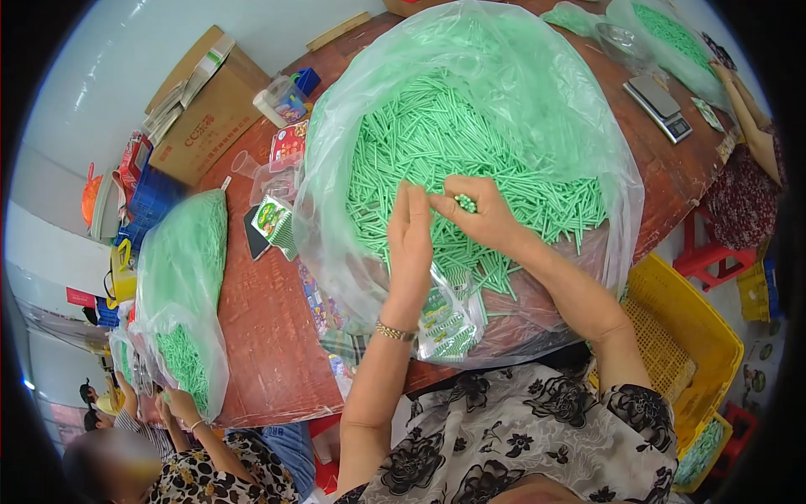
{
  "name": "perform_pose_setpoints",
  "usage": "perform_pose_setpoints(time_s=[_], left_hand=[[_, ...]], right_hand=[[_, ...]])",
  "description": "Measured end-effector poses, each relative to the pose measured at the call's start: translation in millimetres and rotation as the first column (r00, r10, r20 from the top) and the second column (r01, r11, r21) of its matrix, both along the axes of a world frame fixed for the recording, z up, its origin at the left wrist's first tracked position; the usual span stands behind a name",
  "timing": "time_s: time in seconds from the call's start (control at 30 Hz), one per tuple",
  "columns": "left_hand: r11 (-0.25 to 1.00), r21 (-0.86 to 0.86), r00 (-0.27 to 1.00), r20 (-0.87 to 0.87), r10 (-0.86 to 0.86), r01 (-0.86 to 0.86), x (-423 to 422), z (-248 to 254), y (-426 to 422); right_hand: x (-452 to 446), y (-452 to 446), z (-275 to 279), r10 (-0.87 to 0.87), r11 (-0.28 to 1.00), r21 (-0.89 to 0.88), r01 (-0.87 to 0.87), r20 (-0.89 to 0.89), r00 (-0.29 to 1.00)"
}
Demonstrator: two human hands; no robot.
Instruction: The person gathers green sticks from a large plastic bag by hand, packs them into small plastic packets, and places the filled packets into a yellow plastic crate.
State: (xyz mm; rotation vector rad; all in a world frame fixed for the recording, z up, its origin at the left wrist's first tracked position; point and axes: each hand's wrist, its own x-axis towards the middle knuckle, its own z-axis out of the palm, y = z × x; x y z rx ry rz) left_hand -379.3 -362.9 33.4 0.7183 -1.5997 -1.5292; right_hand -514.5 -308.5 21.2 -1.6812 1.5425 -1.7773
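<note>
A small bunch of green sticks [465, 202] is in the right hand [477, 214], with the round ends poking out by the thumb. The right hand is curled tight around it, just above the heap of green sticks [437, 126]. The left hand [411, 228] is just beside it, its fingers straight and close together (I cannot tell if they pinch a stick, or if the 2 hands touch). The heap lies in a big clear bag [620, 168] with its mouth wide open. As for how far the work has come, I think 1 bunch is being put together, and it is not in any packet yet. Most of the sticks lie loose, so there looks to be a lot left. Below the left wrist are some green and white packets [445, 323], but I cannot tell if they are full. Another packet [274, 220] lies to the left, on the red table [269, 328]. Farther left is a 2nd bag of sticks [186, 269], with a co-worker's hands [180, 406] near its open end. On the right are a scale [659, 105], another co-worker's arm [745, 105] and a yellow crate [709, 332] below the table edge.
</note>
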Motion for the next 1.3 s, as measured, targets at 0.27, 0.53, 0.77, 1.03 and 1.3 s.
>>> perform_pose_setpoints(time_s=[0.27,0.53,0.77,1.03,1.3], left_hand=[[0.824,0.467,0.929,-0.326,-0.177,0.32,5.9,8.3,27.5],[0.876,0.434,0.977,-0.119,-0.175,0.21,32.9,19.7,38.8],[0.951,-0.305,0.986,0.14,0.086,-0.04,69.2,22.4,39.7],[0.745,-0.662,0.991,0.135,0.008,0.084,65.0,16.4,46.0],[0.738,-0.66,0.984,0.176,-0.03,0.141,55.8,26.9,56.3]], right_hand=[[7.1,0.8,0.3,-0.095,0.984,-0.169,0.05,-0.271,0.958],[27.7,17.3,4.9,0.061,0.991,-0.101,-0.087,-0.241,0.969],[36.4,38.1,-1.2,0.294,0.942,0.14,-0.307,0.102,0.95],[37.7,51.8,-9.2,0.36,0.855,0.291,-0.429,0.264,0.895],[45.1,62.7,-2.7,0.341,0.853,0.314,-0.416,0.269,0.901]])
